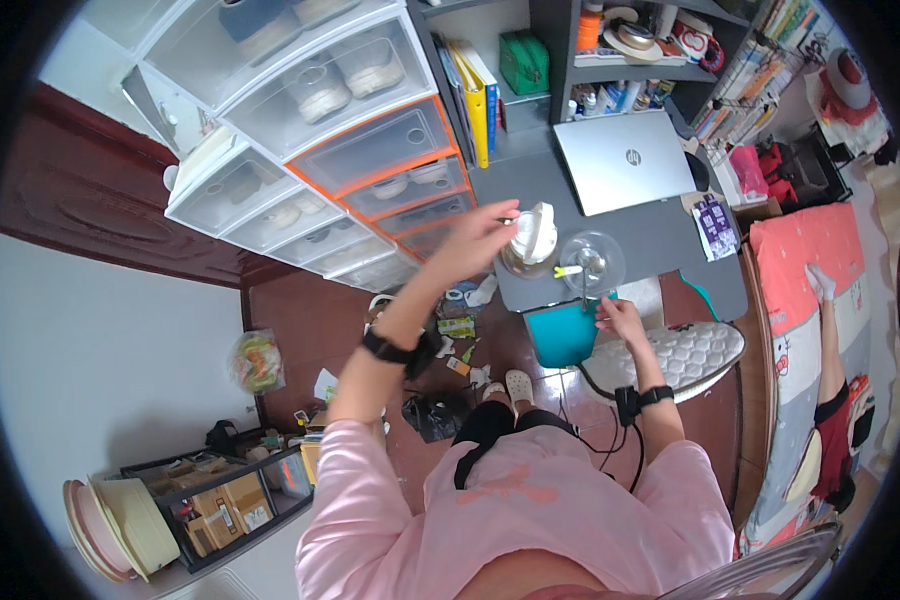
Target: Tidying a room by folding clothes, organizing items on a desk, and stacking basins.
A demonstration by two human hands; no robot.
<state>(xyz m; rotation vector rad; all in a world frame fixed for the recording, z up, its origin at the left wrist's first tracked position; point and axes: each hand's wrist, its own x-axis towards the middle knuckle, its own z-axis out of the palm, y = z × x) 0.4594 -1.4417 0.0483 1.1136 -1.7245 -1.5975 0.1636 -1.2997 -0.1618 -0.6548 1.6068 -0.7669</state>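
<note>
On the front left of the grey desk [634,236] stands a clear rounded vessel [529,268] with a white lid-like top and an upright white loop [544,225]. My left hand [480,238] is at the left side of that white top, fingers stretched towards it. Whether it grips anything there is unclear. To the right is a clear bowl [604,251], with a metal spoon [585,289] reaching over its near rim. A small yellow-green and white item [568,271] lies at the bowl's left side. My right hand [621,319] hovers near the spoon's handle end, fingers loosely apart.
A silver HP laptop [626,161] and a purple packet [715,227] lie farther back. A teal chair [562,334] and a quilted white cushion [667,356] stand before the desk. Drawers [375,150] rise left. Litter and a black bag [435,416] cover floor; another person's leg [830,345] rests on the bed.
</note>
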